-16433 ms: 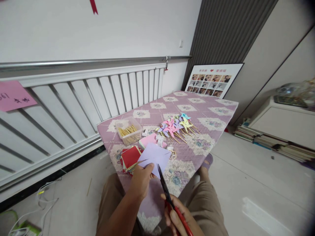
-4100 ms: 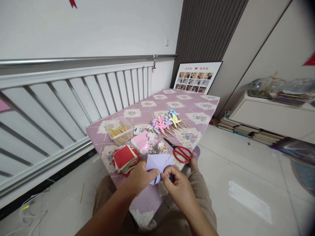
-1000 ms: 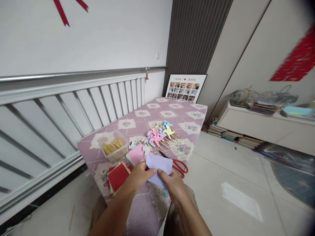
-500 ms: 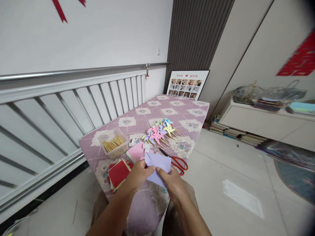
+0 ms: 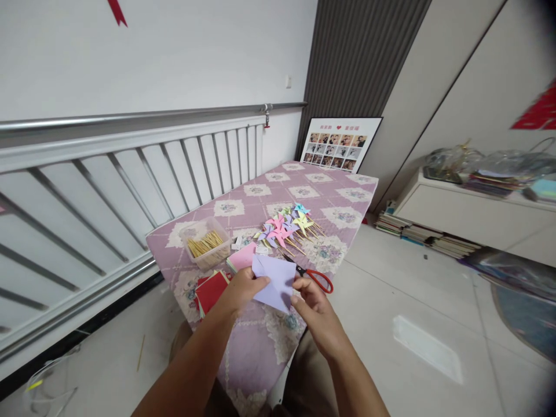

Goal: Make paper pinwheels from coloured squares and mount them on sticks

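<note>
A white slatted radiator (image 5: 174, 174) is lining the left wall, and a surface (image 5: 256, 347) under a purple floral cloth is reaching away beside it. At its far end a white, black-framed photo board (image 5: 343, 142) is leaning. Pink, lilac, yellow and blue paper pinwheels (image 5: 282, 230) on thin wooden sticks are lying mid-surface; nearer the radiator, a clear plastic box (image 5: 217, 255) is holding more sticks.

Above the near corner, a lilac square paper sheet (image 5: 273, 278) is resting between the hands. The left grip (image 5: 243, 288) is pinching its left edge, thumb on top. The right grip (image 5: 313, 304) is hanging at its right edge, thumb and forefinger parted; whether it is touching, I cannot tell. So the sheet is lying leftward of the right grip, showing no clear long axis, with the left hand nearer.

Red-handled scissors (image 5: 306, 272) are lying just beyond; red (image 5: 211, 292) and pink paper stacks (image 5: 243, 256) are sitting leftward. The board is bearing a red heart between red characters, too small to read.
</note>
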Available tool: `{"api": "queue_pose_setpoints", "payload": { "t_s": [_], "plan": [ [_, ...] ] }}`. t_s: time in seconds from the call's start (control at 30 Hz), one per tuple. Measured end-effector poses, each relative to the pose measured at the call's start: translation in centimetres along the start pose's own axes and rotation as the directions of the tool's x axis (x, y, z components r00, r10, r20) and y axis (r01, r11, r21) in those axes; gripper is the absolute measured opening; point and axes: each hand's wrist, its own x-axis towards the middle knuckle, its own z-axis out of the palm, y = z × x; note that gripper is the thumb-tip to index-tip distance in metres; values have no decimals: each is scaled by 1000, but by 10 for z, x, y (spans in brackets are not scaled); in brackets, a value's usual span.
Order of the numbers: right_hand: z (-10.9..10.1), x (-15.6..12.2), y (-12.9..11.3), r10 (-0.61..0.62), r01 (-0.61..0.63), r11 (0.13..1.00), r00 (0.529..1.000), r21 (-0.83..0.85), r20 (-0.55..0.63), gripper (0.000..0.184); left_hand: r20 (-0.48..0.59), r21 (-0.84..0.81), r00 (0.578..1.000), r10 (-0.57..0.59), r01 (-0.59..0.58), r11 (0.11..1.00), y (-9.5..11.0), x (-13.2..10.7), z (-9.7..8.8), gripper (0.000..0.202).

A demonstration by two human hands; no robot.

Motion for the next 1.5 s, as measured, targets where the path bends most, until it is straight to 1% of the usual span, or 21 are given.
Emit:
{"api": "queue_pose_setpoints", "payload": {
  "t_s": [0.07, 0.13, 0.27, 0.37, 0.43, 0.53, 0.63, 0.73, 0.93, 1.07, 1.2, 1.37, 1.5],
  "plan": [
    [1, -5, -1, 21, -15, 998, 996, -63, 88, 14, 6, -21, 1000, 0, 0, 1000, 1, -3, 0, 23],
    [2, -8, 0, 41, -21, 990, 989, -137, 140, 10, 14, -29, 1000, -1, 1, 1000, 0, -6, 0, 24],
    [2, -12, 2, -10, 75, 948, 978, -310, 207, 18, 8, 13, 1000, -7, 7, 1000, -4, -10, -2, 27],
    [1, -13, 2, -20, 120, 917, 966, -380, 257, 24, 6, 49, 1000, -23, 22, 999, -5, -12, -2, 27],
    [1, -12, 2, -12, 130, 903, 960, -410, 279, 24, 6, 46, 999, -39, 39, 998, -4, -14, 0, 26],
    [-1, -11, 2, -14, 147, 884, 957, -444, 288, 19, 3, 19, 999, -46, 46, 999, -3, -16, 3, 25],
    [0, -11, 1, -25, 159, 872, 958, -462, 284, 13, 3, 1, 1000, -25, 25, 1000, -4, -19, 5, 25],
    [3, -12, -2, -38, 166, 855, 965, -491, 261, 13, -25, 2, 1000, -7, 7, 1000, -6, -22, 8, 23],
    [15, -15, -5, -69, 151, 851, 982, -504, 178, 20, -76, -19, 997, 7, -8, 1000, -3, -31, 13, 20],
    [24, -16, -7, -94, 125, 844, 992, -522, 85, 23, -116, -9, 993, -9, 8, 1000, -2, -34, 14, 21],
    [29, -14, -7, -122, 122, 851, 992, -510, 32, 23, -115, -73, 993, -20, 11, 997, -1, -36, 15, 22],
    [30, -13, -7, -127, 108, 835, 992, -540, 1, 22, -119, -76, 993, 0, -9, 997, -3, -37, 15, 20],
    [31, -12, -7, -157, 125, 831, 987, -542, -14, 20, -121, -95, 993, 1, -13, 995, -5, -36, 17, 19]
  ]
}}
